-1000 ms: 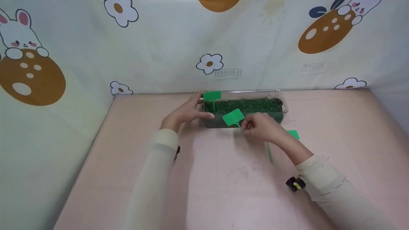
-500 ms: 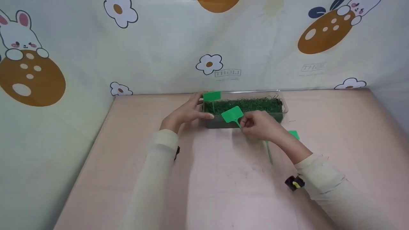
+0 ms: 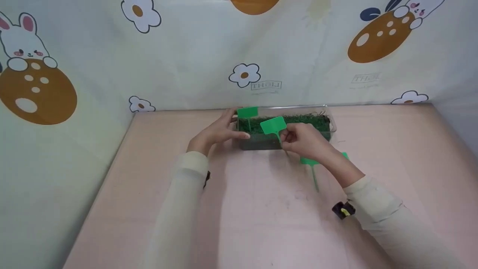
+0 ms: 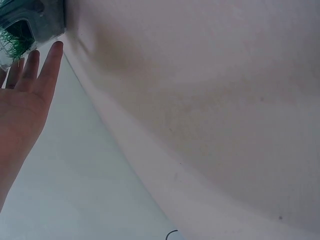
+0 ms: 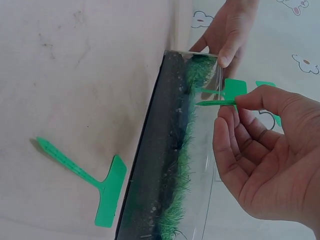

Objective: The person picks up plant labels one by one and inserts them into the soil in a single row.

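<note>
A clear planter box (image 3: 261, 144) holding dark soil and green grass (image 3: 315, 118) stands near the back wall. My left hand (image 3: 220, 129) spans its left end, thumb along the front rim; in the left wrist view its fingers (image 4: 49, 70) lie straight beside the box. Between thumb and forefinger, my right hand (image 3: 308, 140) pinches a green plant label (image 3: 273, 125) by its stem, above the front rim. The stem's pointed tip (image 5: 202, 103) overlaps the grass edge in the right wrist view. Another green plant label (image 3: 247, 112) stands upright in the grass at the left.
A third plant label (image 5: 111, 192) lies on the pink tabletop (image 3: 257, 209) in front of the box, partly behind my right forearm in the head view. The patterned wall sheet (image 3: 186, 67) rises just behind the box.
My right hand has risen and moved slightly toward the box with the plant label, which now stands more upright. More of the label on the table shows. The left hand has stayed put.
</note>
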### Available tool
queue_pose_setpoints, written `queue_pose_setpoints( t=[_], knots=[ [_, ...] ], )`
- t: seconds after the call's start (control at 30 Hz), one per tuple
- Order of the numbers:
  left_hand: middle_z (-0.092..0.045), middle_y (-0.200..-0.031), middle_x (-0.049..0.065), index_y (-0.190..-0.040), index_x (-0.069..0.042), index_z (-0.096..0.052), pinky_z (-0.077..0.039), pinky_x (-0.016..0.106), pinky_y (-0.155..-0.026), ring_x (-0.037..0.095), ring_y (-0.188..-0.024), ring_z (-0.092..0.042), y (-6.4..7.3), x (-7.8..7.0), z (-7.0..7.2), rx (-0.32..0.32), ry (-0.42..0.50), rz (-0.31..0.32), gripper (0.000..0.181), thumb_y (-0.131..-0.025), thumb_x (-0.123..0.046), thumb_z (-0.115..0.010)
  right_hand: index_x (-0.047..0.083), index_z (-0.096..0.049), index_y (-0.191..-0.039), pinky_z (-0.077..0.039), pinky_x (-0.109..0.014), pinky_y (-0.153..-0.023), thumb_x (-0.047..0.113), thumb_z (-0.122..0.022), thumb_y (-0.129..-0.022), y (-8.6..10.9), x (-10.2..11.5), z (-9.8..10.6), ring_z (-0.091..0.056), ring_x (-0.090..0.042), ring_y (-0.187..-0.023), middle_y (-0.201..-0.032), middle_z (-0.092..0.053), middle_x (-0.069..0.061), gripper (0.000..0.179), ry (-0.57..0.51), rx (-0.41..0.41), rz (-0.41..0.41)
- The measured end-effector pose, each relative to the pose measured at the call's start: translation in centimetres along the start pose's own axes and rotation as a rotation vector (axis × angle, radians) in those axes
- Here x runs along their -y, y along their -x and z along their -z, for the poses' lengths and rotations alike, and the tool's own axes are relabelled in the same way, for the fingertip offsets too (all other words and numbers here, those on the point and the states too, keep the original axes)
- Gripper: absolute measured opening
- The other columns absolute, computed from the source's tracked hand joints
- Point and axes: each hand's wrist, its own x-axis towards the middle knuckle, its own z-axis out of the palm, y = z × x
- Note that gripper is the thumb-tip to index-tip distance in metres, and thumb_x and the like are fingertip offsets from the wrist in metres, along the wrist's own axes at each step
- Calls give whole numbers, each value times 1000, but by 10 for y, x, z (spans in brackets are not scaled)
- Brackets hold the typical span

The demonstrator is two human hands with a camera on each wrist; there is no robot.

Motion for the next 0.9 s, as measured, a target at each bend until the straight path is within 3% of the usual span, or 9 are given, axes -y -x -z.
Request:
queue_pose_setpoints(
  t=[0.6, 0.9],
  knots=[
    [-17, -164, -3, -155, -41, -15, -16, 54, -125, 27, -153, -23, -1, 4, 1, -7, 11, -5, 103, -80, -32, -84, 0, -67, -106, -53, -37, -83, 8, -59, -92, -16, 5, 6, -65, -26, -94, -101, -69, -15, 17, -65, -87, 26],
    [-16, -166, -1, -157, -40, -13, -16, 54, -125, 27, -153, -23, -2, 5, 1, -8, -9, 7, 104, -80, -33, -83, 1, -64, -108, -51, -34, -82, 12, -61, -95, -25, 8, 10, -62, -24, -95, -105, -66, -14, 18, -125, -111, 4]
  ],
)
